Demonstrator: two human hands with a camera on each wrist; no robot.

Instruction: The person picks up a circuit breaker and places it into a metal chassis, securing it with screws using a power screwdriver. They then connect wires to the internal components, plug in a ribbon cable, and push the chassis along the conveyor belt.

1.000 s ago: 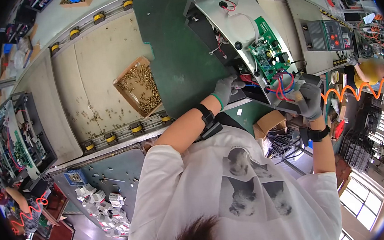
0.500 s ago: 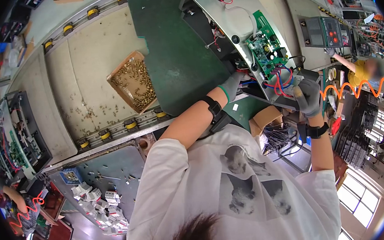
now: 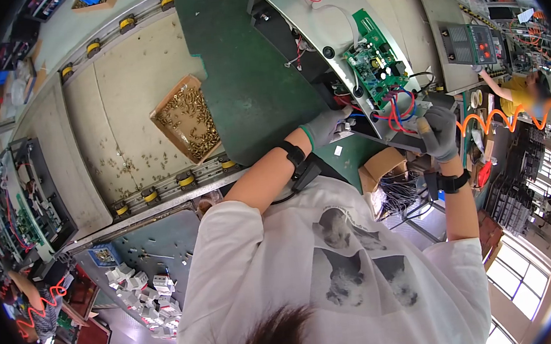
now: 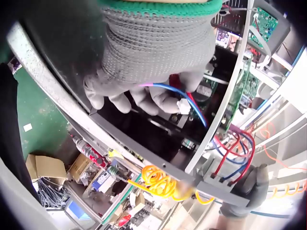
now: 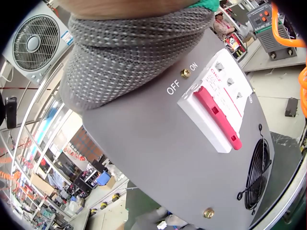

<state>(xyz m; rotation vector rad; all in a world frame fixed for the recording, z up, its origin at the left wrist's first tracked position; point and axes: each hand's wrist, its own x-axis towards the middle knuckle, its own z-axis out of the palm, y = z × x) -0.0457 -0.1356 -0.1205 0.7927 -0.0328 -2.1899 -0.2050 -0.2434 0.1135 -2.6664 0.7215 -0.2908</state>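
Observation:
A metal housing (image 3: 319, 34) stands tilted across the green mat, with a green circuit board (image 3: 372, 75) on its upper plate. My gloved left hand (image 3: 325, 129) is at its near opening. In the left wrist view its fingers are bent, and thumb and forefinger pinch the red and blue wires (image 4: 193, 104) beside a small white connector (image 4: 183, 106). My gloved right hand (image 3: 441, 132) is against the housing's end panel (image 5: 144, 143), by looped red and blue wires (image 3: 401, 112); its fingertips are hidden in the right wrist view. A circuit breaker (image 5: 230, 100) with a red lever sits in that panel.
A carton of brass screws (image 3: 186, 121) stands left of the green mat (image 3: 242, 90), with loose screws beside it. White breakers (image 3: 145, 291) lie on a lower table. An orange coiled hose (image 3: 507, 119) hangs at right, near another person (image 3: 521, 95).
My left hand reaches further into the opening, then comes back a little, the white connector now showing at its fingers. The right hand stays at the end panel. The view shifts slightly.

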